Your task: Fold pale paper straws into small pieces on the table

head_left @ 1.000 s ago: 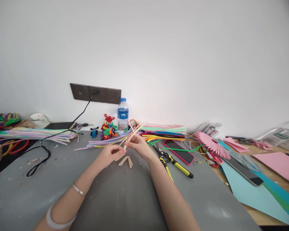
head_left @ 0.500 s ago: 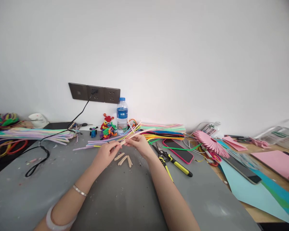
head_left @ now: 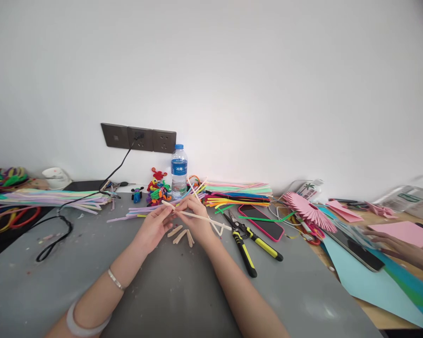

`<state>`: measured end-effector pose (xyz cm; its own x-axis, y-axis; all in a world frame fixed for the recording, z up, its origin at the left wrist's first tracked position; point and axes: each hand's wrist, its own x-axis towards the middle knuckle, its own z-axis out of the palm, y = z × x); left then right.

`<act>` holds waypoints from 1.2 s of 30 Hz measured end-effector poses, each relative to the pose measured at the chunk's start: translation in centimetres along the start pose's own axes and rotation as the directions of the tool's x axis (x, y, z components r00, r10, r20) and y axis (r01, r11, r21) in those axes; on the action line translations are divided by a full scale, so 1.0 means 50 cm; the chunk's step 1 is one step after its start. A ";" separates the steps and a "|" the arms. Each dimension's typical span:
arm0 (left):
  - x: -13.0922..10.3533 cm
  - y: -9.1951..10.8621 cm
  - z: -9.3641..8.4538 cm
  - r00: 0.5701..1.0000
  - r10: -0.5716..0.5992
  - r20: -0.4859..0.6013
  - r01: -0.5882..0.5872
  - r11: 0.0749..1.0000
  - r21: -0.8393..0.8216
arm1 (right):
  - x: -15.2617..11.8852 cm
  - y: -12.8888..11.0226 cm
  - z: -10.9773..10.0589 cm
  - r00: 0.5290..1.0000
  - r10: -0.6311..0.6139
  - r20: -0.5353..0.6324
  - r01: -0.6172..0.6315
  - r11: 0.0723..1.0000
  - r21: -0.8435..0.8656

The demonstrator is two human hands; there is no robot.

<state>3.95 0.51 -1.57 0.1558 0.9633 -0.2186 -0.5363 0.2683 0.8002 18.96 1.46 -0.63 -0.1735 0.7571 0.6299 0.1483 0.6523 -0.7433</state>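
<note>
A cream pipe cleaner (head_left: 206, 218) is pinched between the fingertips of both my hands, in front of the bottle. My left hand (head_left: 155, 226) grips it near a short end that sticks up. In my right hand (head_left: 193, 215) the fingers close on it just beside, and a long end slants down to the right past the wrist. Another thin cream strand (head_left: 193, 188) rises behind the right hand; whether it is the same piece I cannot tell. Beneath the hands, several short folded cream pieces (head_left: 180, 236) lie on the grey tabletop (head_left: 162, 300).
Yellow-and-black pliers (head_left: 248, 241) and a pink-cased phone (head_left: 264, 223) lie right. Bundles of pipe cleaners (head_left: 238, 199), small figures (head_left: 158, 188) and a water bottle (head_left: 179, 171) line the wall. A black cord (head_left: 118, 166) crosses left. Another person's hand (head_left: 405, 249) is over pink paper.
The pipe cleaner's long end has swung from pointing up-right to pointing down-right, and a short end now shows above my left fingers. Another person's hand has reached in at the right.
</note>
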 end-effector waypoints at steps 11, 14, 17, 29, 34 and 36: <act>0.005 0.002 -0.003 1.000 0.005 0.008 -0.004 0.995 -0.098 | -0.003 -0.009 -0.009 0.984 -0.123 0.128 0.145 0.972 -0.183; 0.006 0.006 -0.002 1.000 0.020 -0.006 -0.020 0.997 -0.080 | 0.002 -0.010 -0.017 0.985 -0.085 0.147 0.094 0.994 -0.055; 0.006 0.008 -0.001 0.999 0.045 0.001 -0.045 0.998 -0.038 | 0.004 -0.009 -0.020 0.987 -0.045 0.156 0.042 0.999 0.020; 0.006 0.015 -0.012 0.996 0.075 0.058 -0.087 0.963 0.255 | 0.010 -0.002 -0.042 0.962 0.148 0.229 -0.183 0.973 0.143; -0.007 0.022 -0.004 0.981 -0.009 0.193 -0.054 0.946 0.321 | 0.016 -0.003 -0.062 0.925 0.241 0.293 -0.325 0.902 0.284; -0.012 0.022 -0.001 0.971 -0.044 0.233 -0.040 0.939 0.343 | 0.017 -0.003 -0.066 0.900 0.268 0.343 -0.382 0.865 0.325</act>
<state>3.23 0.21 -0.58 0.3685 0.9221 -0.1176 -0.2250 0.2112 0.9512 22.02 2.09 0.77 -0.4504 0.8443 0.2904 -0.1218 0.2641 -0.9568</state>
